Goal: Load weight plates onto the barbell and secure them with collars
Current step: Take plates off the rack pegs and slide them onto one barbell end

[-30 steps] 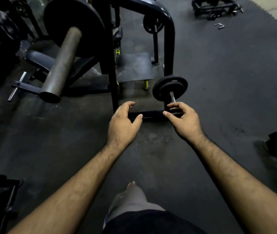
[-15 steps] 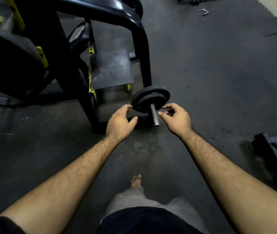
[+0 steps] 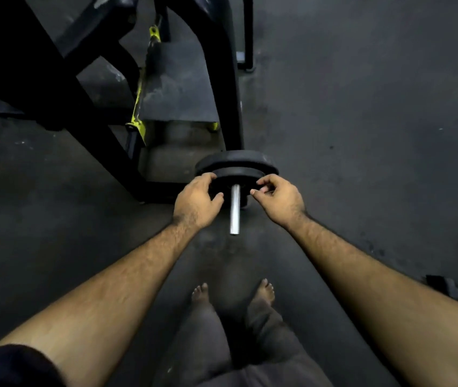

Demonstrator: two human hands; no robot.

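Two black weight plates sit on a silver storage peg [image 3: 235,210] low on the black rack. The smaller front plate [image 3: 236,177] lies against a larger plate [image 3: 236,160] behind it. My left hand [image 3: 195,202] curls around the left edge of the small plate, thumb on its face. On the right edge, my right hand [image 3: 279,199] has its fingers hooked over the rim. The bare end of the peg points toward me between both hands. No barbell or collar shows in this view.
The black rack frame [image 3: 229,88] with yellow fittings [image 3: 138,107] rises right behind the plates. A dark platform [image 3: 177,93] lies inside the frame. My bare feet [image 3: 233,294] stand on the rubber floor below. Some dark equipment [image 3: 457,291] juts in at the right edge.
I have bent lower and closer to the peg. Both hands moved from beside the plates onto the rim of the small front plate, one on each side.
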